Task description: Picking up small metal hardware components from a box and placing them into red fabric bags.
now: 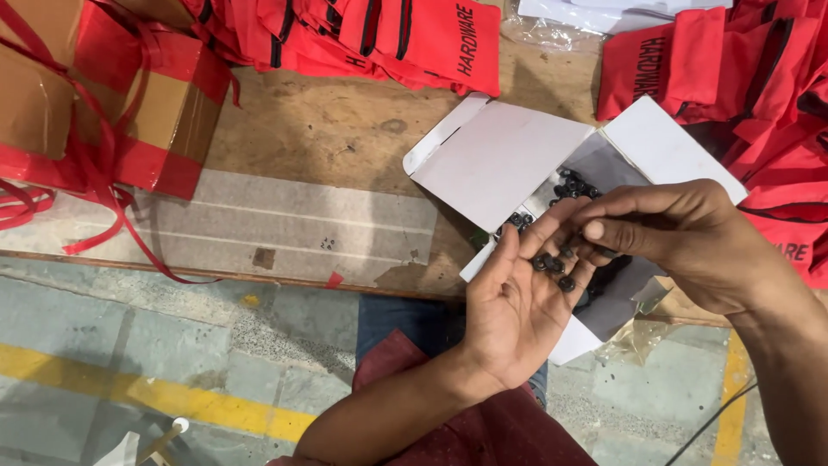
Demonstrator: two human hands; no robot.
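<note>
We see the left hand (pixel 517 315) held palm up and cupped wide, with a few small black round nuts (pixel 552 266) resting on its fingers. The right hand (pixel 681 237) reaches across from the right, its fingertips pinched narrow and touching the left fingers right by those nuts; whether it pinches one of them we cannot tell, since the thumb hides the spot. Both hands hover over an open white cardboard box (pixel 504 160), its flat flaps spread out and its dark inside holding more of the same nuts (pixel 571 185), small, glossy and ring-shaped as far as the view allows. The box lies on a worn wooden table (pixel 336 129) with a scuffed, stained top and a pale taped patch near its front edge. Red fabric pouches (pixel 414 39) with black zips are piled along the far side and at the right. At the left sits a brown carton (pixel 52 95) wrapped in shiny red tape.
</note>
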